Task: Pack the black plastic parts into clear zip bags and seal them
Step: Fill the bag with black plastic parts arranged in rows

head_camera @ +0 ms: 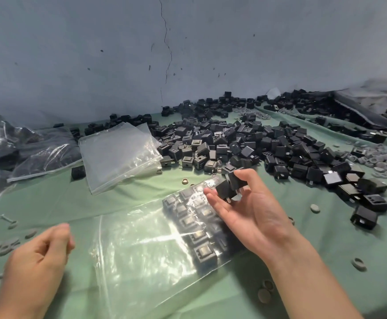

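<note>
- Right hand (pixel 250 210) palm up, fingers pinching two black parts (pixel 230 186).
- Just below and left of that grasp: clear zip bag (pixel 146 247) flat on green cloth (pixel 123 201), rows of parts inside its far end.
- Beyond the grasp: loose heap of parts (pixel 245 143).
- Left hand (pixel 40 256) loosely curled, grasping nothing, left of bag.
- Empty bags (pixel 118 153) far left of grasp.

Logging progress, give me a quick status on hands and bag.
Right hand holds black parts. Left hand empty, loosely curled. Zip bag part-filled, flat on table. Nothing blocking.
</note>
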### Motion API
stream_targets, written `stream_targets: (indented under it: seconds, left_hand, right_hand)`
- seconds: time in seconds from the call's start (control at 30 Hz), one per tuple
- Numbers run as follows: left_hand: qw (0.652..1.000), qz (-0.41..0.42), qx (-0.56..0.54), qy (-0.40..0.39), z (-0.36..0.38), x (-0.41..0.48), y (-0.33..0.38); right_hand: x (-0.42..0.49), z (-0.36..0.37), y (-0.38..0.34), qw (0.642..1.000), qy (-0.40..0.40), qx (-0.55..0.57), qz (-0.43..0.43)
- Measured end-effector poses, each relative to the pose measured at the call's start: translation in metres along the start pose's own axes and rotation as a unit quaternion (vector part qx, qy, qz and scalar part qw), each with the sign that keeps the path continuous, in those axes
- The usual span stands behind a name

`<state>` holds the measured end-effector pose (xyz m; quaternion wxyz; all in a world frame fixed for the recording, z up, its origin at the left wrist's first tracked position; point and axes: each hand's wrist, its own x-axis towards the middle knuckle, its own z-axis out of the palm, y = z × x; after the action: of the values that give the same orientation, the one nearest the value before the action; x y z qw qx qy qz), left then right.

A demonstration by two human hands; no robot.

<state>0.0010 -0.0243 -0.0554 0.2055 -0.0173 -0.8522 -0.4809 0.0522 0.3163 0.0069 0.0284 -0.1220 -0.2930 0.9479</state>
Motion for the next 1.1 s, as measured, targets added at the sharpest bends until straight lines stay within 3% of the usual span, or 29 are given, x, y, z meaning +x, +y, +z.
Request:
stream_targets:
  seconds: [0.1, 0.17, 0.33, 0.43, 0.5, 0.63, 0.83, 1.1]
  left_hand:
    - [0.998, 0.023, -0.052, 0.029, 0.007, 0.013, 0.030]
    - [0.995, 0.076, -0.059, -0.025, 0.031, 0.025, 0.067]
    - [0.949, 0.157, 0.129, -0.240, 0.136, 0.066, 0.137]
    - [0.924, 0.143, 0.206, -0.289, 0.194, 0.091, 0.146]
    - [0.911, 0.136, 0.244, -0.302, 0.225, 0.104, 0.146]
    - [0.855, 0.186, 0.361, -0.323, 0.268, 0.117, 0.143]
    - [0.867, 0.236, 0.373, -0.232, 0.287, 0.116, 0.142]
    - [0.874, 0.173, 0.387, -0.237, 0.302, 0.114, 0.141]
  right_hand:
    - [0.007, 0.001, 0.000, 1.000, -0.011, -0.001, 0.011]
    - [0.014, 0.005, 0.001, 1.000, 0.004, 0.008, 0.015]
    - [0.023, -0.002, -0.005, 0.995, 0.053, 0.081, -0.012]
    - [0.025, -0.005, -0.018, 0.987, 0.047, 0.150, -0.028]
    - [0.027, -0.006, -0.027, 0.982, 0.042, 0.176, -0.047]
    - [0.030, -0.007, -0.042, 0.978, 0.055, 0.189, -0.065]
    - [0.033, -0.003, -0.048, 0.974, 0.074, 0.202, -0.065]
    - [0.032, -0.003, -0.045, 0.974, 0.086, 0.197, -0.064]
